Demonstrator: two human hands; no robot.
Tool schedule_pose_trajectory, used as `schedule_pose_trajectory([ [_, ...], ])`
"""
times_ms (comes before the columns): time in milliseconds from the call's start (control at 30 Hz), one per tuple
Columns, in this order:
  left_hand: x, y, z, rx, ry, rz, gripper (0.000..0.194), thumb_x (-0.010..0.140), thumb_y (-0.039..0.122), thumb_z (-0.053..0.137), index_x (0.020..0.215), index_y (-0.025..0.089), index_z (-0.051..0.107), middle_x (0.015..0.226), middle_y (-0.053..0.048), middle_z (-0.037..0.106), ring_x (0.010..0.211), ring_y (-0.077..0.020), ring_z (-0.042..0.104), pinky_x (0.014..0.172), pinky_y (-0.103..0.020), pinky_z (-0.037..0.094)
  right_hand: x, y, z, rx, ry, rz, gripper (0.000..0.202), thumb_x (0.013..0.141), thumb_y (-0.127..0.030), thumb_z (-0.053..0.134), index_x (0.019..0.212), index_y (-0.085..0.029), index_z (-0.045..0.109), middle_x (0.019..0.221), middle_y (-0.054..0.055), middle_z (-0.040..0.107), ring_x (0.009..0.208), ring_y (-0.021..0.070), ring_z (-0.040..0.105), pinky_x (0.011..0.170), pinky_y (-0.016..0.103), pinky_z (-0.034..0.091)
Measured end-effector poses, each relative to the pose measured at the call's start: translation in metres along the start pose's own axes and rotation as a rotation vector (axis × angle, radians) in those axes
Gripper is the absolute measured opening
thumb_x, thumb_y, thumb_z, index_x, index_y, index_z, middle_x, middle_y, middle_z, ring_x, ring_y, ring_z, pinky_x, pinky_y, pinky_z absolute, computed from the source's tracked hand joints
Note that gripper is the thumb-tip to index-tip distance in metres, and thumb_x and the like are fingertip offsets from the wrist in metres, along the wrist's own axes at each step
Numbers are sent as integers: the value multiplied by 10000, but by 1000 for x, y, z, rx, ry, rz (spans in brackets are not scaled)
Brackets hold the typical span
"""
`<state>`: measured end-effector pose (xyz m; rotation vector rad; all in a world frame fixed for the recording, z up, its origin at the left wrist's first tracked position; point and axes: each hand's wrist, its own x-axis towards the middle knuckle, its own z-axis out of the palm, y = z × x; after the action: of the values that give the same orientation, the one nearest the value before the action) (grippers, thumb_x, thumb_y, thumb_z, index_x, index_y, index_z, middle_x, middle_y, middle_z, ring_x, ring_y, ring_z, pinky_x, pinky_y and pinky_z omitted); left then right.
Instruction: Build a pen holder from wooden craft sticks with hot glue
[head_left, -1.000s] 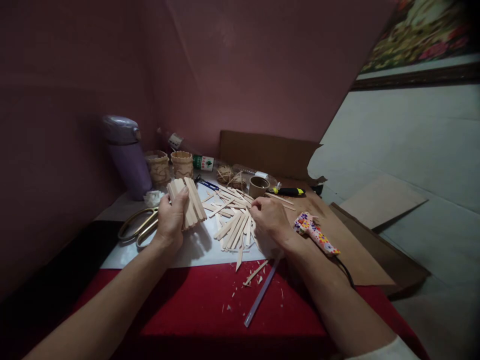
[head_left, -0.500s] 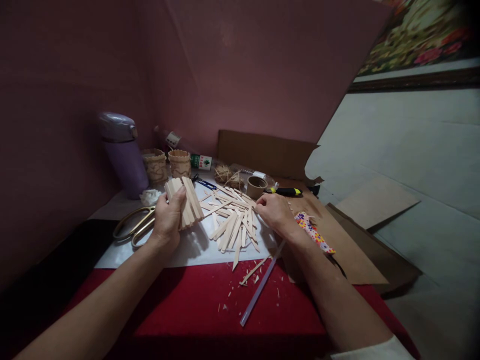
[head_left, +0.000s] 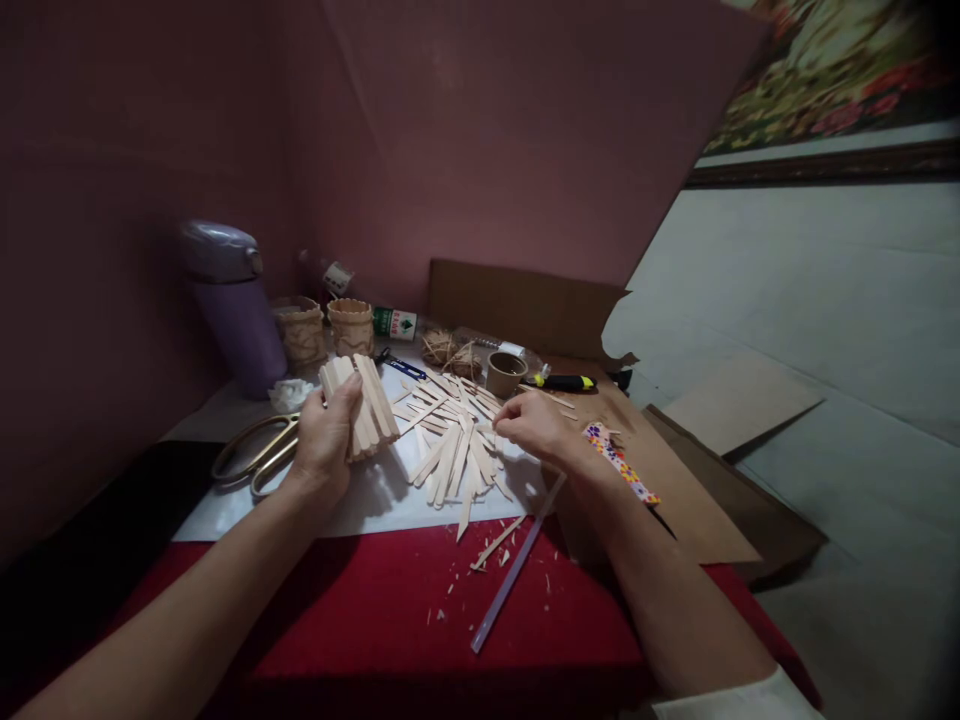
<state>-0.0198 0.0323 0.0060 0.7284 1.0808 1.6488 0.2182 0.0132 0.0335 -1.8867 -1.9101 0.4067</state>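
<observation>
My left hand (head_left: pixel 328 435) is wrapped round a cup-shaped piece sided with upright wooden craft sticks (head_left: pixel 371 410), its thumb over the front. A loose pile of craft sticks (head_left: pixel 457 450) lies on the white sheet (head_left: pixel 367 515) to its right. At the right side of that pile is my right hand (head_left: pixel 534 425), its fingers pinched together. Whatever sits between those fingertips is too small to make out. Left of my left hand lie gold-handled scissors (head_left: pixel 274 460).
Behind stand a purple flask (head_left: pixel 236 320), two decorated cups (head_left: pixel 351 325), twine bundles (head_left: pixel 450 352), a tape roll (head_left: pixel 506 372) and a yellow-black cutter (head_left: pixel 566 382). A clear glue stick (head_left: pixel 517 570) and wood scraps lie on the red cloth (head_left: pixel 360 610). Cardboard (head_left: pixel 675 490) covers the right side.
My right hand has shifted a little left, over the edge of the stick pile. My left hand keeps its hold on the stick-sided piece. The whole view has shifted slightly.
</observation>
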Motion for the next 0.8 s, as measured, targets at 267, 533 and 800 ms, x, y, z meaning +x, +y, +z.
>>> schedule_pose_trajectory([
  [267,-1,2,3,24,21,-15,233,772,284,682,945,166,580,811,-38,641,574,-125,593,462,-219,504,-3,-5,-2,35,17,-13,230,668,-85,570,731,-115,789,663,70,730,585,126,583,544,218,374],
  [533,-7,7,6,-9,6,-28,262,775,275,684,972,143,576,750,-28,639,595,-147,622,527,-245,536,2,4,6,-12,136,-43,242,720,-103,551,781,-128,784,780,97,759,690,155,635,626,229,398],
  [800,-2,3,2,-39,-13,-35,262,756,264,708,960,155,586,753,-22,646,607,-152,629,525,-239,536,-2,-4,17,54,65,-136,224,741,-97,544,723,-146,762,690,42,730,627,122,606,572,201,375],
])
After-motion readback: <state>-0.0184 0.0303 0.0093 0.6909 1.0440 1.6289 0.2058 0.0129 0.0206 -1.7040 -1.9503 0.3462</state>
